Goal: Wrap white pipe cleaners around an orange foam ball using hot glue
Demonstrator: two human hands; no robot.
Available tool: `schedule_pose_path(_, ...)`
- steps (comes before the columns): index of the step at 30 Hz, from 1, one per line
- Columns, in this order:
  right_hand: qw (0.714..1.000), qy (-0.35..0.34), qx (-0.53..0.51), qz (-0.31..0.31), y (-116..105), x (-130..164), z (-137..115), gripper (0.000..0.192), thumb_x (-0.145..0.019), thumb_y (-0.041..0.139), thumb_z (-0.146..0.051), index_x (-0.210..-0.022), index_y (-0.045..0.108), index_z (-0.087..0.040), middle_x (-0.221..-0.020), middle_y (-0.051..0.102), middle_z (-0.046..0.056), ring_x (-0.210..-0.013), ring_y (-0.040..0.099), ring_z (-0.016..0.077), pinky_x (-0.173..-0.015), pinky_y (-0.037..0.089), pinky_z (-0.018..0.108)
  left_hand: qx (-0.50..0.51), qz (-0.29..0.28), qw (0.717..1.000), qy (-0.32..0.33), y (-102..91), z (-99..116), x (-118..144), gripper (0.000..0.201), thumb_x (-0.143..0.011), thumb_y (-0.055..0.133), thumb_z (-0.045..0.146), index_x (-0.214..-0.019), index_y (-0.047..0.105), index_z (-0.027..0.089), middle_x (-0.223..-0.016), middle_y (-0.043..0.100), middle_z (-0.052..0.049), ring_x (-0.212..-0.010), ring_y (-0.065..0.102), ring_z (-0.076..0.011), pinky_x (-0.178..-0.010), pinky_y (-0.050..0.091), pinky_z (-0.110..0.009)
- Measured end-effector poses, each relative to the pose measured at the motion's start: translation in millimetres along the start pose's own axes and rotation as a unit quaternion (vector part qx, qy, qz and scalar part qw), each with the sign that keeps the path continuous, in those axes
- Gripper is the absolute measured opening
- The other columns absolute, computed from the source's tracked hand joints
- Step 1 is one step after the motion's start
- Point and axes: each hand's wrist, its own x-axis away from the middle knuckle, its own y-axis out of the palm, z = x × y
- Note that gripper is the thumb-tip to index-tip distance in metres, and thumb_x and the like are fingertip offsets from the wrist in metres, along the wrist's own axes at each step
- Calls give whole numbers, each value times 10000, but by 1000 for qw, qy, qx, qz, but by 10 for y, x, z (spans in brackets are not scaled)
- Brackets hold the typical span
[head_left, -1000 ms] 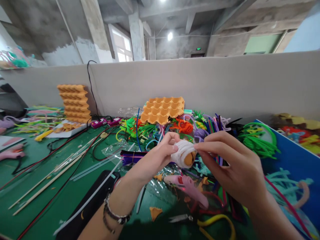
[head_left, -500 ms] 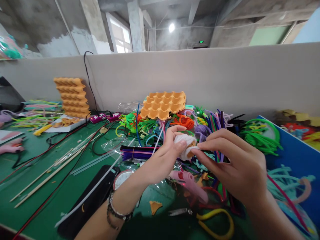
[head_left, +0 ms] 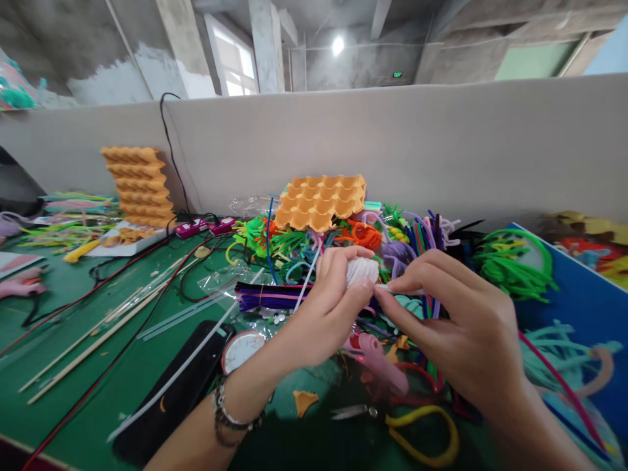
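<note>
My left hand (head_left: 328, 314) is closed around a small egg-carton cup wrapped in white pipe cleaner (head_left: 362, 271). The white coils cover the side facing me, and the orange cardboard is hidden now. At the cup's right edge, my right hand (head_left: 454, 320) pinches a short white pipe cleaner end (head_left: 383, 288) between thumb and forefinger. Both hands are raised above the table. Below them lie a pink glue gun (head_left: 375, 363) and yellow-handled scissors (head_left: 424, 432). A torn orange carton scrap (head_left: 305, 402) rests beside the scissors.
Behind my hands, an orange egg carton (head_left: 321, 201) sits on a heap of coloured pipe cleaners. A black case (head_left: 171, 392) and a roll of tape (head_left: 243, 350) lie left of my forearm. Wooden sticks (head_left: 105, 333) and cables cross the left side. A blue box (head_left: 579, 301) stands right.
My left hand has turned the wrapped cup, so its orange opening no longer shows and white coils face me. My right hand keeps its pinch and has shifted slightly left.
</note>
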Motion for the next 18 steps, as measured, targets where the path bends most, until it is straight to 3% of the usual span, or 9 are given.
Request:
schedule_pose_path(6, 1000, 13, -2, 0, 4, 9, -7, 156, -794, 571, -194, -656, 498, -189, -607, 507, -3, -557, 485, 107, -498, 389, 239, -63, -14, 997, 51, -21, -29, 26, 295, -850, 346, 223, -1142, 352, 183, -1145, 374, -78, -1106, 364, -193, -989, 302, -336)
schedule_pose_path(10, 1000, 8, -11, -8, 11, 6, -16, 95, -793, 558, -170, -708, 521, -191, -644, 539, 3, -585, 520, 111, -516, 418, 238, -58, -17, 998, 17, -26, -30, 23, 284, -862, 340, 246, -1140, 357, 197, -1146, 406, -72, -1033, 425, -190, -921, 355, -338)
schedule_pose_path(15, 999, -11, -20, -28, -28, -9, 4, 91, -793, 526, -104, -811, 544, -192, -732, 568, 17, -619, 540, 105, -517, 420, 224, 31, -16, 999, -30, -45, -37, 8, 309, -815, 332, 199, -1117, 397, 211, -1119, 437, -66, -919, 478, -177, -744, 439, -300)
schedule_pose_path(18, 999, -27, -29, -37, -56, -9, 31, 104, -801, 529, -103, -826, 545, -203, -789, 575, 22, -675, 561, 116, -561, 446, 235, 48, -41, 997, -38, -70, -31, 4, 323, -783, 335, 181, -1087, 438, 212, -1107, 441, -63, -963, 464, -189, -772, 438, -303)
